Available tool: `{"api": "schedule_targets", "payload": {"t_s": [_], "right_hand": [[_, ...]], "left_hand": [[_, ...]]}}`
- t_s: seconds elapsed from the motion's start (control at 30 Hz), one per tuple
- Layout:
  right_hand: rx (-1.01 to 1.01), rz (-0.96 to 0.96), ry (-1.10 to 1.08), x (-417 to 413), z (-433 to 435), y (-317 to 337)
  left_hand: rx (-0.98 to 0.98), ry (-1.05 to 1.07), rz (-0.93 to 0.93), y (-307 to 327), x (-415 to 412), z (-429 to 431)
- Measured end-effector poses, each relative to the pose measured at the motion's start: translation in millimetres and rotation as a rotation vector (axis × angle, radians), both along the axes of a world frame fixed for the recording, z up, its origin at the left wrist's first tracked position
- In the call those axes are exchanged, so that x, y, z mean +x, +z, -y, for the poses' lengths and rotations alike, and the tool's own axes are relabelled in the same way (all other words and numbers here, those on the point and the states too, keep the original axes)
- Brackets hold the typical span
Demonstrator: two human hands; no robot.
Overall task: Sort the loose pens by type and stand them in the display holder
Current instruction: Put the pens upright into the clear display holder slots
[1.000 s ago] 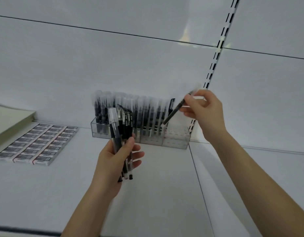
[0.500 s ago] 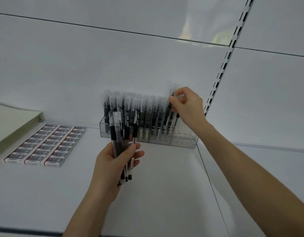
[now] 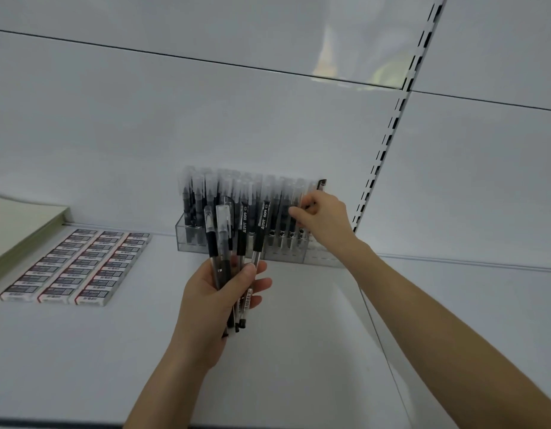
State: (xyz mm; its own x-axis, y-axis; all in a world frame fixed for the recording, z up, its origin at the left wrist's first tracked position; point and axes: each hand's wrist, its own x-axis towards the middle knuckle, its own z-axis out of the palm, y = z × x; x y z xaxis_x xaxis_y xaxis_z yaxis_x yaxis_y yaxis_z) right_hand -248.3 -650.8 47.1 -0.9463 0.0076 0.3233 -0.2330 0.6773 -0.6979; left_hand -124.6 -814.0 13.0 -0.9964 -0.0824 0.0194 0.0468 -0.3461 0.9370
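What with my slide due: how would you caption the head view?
Left hand grips spare pens; right hand pinches a pen at the holder.

Bare white shelf (image 3: pixel 299 366) lies open to us across the lower middle and right of the frame. At centre, the display holder (image 3: pixel 182 235) is crowded with standing pens (image 3: pixel 206 193); only its right end shows free holes, where our right hand (image 3: pixel 325 218) pinches a pen (image 3: pixel 299 193). Our left hand (image 3: pixel 212 301) fans a bundle of pens (image 3: pixel 241 233) before the holder's middle. Eraser boxes (image 3: pixel 76 267) and a paper stack (image 3: pixel 20 224) fill the left.
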Motion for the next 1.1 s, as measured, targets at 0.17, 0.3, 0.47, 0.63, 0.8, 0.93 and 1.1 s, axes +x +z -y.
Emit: {"api": "schedule_targets", "payload": {"t_s": [0.17,0.3,0.47,0.63,0.8,0.93,1.1], "right_hand": [[-0.370,0.045,0.120,42.8,-5.7,13.2],[-0.432,0.166,0.271,75.4,-4.2,19.3],[-0.502,0.118,0.212,75.8,-17.8,22.1],[-0.613,-0.115,-0.060,37.4,-59.1,36.5],[-0.386,-0.222,-0.132,4.9,-64.1,32.2],[-0.235,-0.219,-0.092,-9.3,-57.0,27.1],[-0.045,-0.221,-0.069,-16.0,-50.9,32.2]], "left_hand": [[0.000,-0.019,-0.020,2.2,-2.4,-6.2],[0.001,-0.055,-0.022,1.6,-4.9,-20.3],[-0.015,-0.045,-0.007,-0.5,-8.8,-31.4],[-0.049,0.032,0.055,-2.5,-10.7,-21.0],[-0.062,0.041,0.046,-0.7,-6.8,-17.6],[-0.042,0.044,0.033,1.8,-5.0,-15.2],[-0.007,0.047,0.046,1.1,-5.0,-11.3]]}}
